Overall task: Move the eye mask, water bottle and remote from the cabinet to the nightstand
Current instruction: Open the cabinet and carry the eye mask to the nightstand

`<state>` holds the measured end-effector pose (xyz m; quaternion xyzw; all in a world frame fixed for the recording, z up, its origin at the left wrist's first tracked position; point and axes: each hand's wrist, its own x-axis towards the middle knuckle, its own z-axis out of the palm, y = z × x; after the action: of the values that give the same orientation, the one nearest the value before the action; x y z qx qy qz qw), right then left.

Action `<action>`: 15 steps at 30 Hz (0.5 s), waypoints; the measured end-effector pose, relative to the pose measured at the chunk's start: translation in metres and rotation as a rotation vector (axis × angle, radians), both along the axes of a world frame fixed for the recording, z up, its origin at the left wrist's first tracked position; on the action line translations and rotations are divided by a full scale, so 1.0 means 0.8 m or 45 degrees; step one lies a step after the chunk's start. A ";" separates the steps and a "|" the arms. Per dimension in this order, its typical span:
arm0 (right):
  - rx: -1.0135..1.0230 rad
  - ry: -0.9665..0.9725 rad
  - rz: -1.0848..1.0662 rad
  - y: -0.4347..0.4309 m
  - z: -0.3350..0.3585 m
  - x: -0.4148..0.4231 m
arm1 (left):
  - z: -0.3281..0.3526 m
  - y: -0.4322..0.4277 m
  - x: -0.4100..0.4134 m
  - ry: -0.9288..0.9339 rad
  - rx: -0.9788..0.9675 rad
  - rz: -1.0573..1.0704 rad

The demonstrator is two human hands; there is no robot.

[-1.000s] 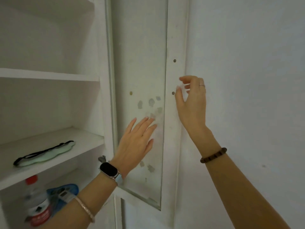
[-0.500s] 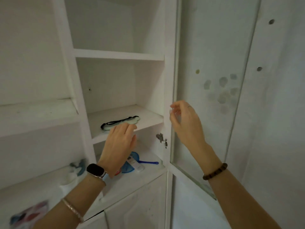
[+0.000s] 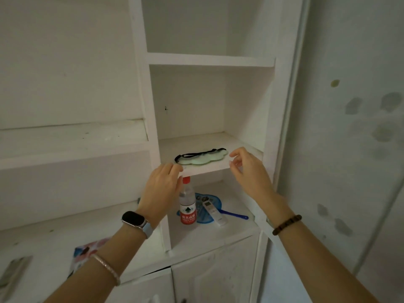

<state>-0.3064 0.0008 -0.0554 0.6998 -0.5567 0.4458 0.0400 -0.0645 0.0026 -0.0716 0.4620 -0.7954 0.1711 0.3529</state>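
While flanked for pickup: eye mask (image 3: 201, 158); L hand (image 3: 162, 180) 7 o'clock, R hand (image 3: 249, 169) 3 o'clock, fingers half-curled, empty.

The only legible writing is on the water bottle (image 3: 187, 197). Its red label (image 3: 188, 219) carries four white Chinese characters, 农夫山泉, the Nongfu Spring brand. Just above the characters, on the same label, is a green triangular emblem (image 3: 187, 209) on a white patch. A finer line of print beneath the characters is too blurred to read. The white remote (image 3: 214, 213), lying just right of the bottle, has markings too small to make out.
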 end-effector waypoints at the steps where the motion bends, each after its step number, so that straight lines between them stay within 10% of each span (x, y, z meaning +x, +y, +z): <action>1: 0.013 -0.001 0.013 -0.009 -0.001 0.000 | 0.004 -0.005 -0.004 0.004 0.010 -0.001; 15: 0.283 0.202 0.073 -0.150 0.029 -0.012 | 0.021 -0.120 -0.051 -0.121 0.235 0.246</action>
<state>-0.3156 -0.1190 -0.0321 0.7485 -0.5776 0.3256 -0.0064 -0.1055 -0.0930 -0.0548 0.5583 -0.7755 0.1520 0.2526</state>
